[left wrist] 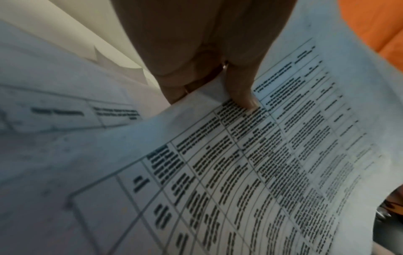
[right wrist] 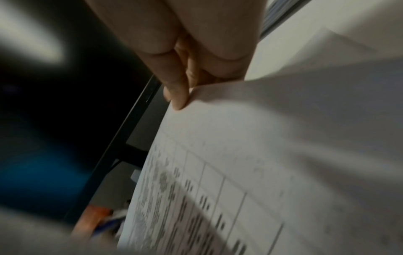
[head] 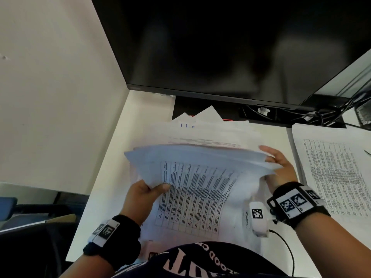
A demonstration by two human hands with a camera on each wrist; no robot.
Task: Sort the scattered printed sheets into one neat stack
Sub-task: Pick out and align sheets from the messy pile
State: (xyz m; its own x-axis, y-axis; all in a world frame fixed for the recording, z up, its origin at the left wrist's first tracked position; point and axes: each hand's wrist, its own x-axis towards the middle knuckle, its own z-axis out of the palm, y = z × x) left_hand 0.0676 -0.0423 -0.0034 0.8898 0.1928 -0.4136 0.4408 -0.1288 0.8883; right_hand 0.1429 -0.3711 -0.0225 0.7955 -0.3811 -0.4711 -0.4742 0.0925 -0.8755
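Note:
I hold a bundle of printed sheets [head: 200,177] with table text, lifted and bowed above the white desk [head: 112,177]. My left hand [head: 152,190] pinches its left edge, thumb [left wrist: 244,96] on top of the printed table on the bundle of sheets [left wrist: 261,172]. My right hand [head: 275,165] grips the right edge, and its fingers [right wrist: 181,96] curl at the rim of the top sheet [right wrist: 261,155]. More loose sheets [head: 210,133] lie fanned out on the desk behind and under the bundle. Another printed pile [head: 331,177] lies on the desk to the right.
A large dark monitor [head: 220,47] hangs over the back of the desk, with cables [head: 321,115] behind it at the right. A beige partition wall [head: 50,97] borders the desk on the left. The desk's front edge is against my body.

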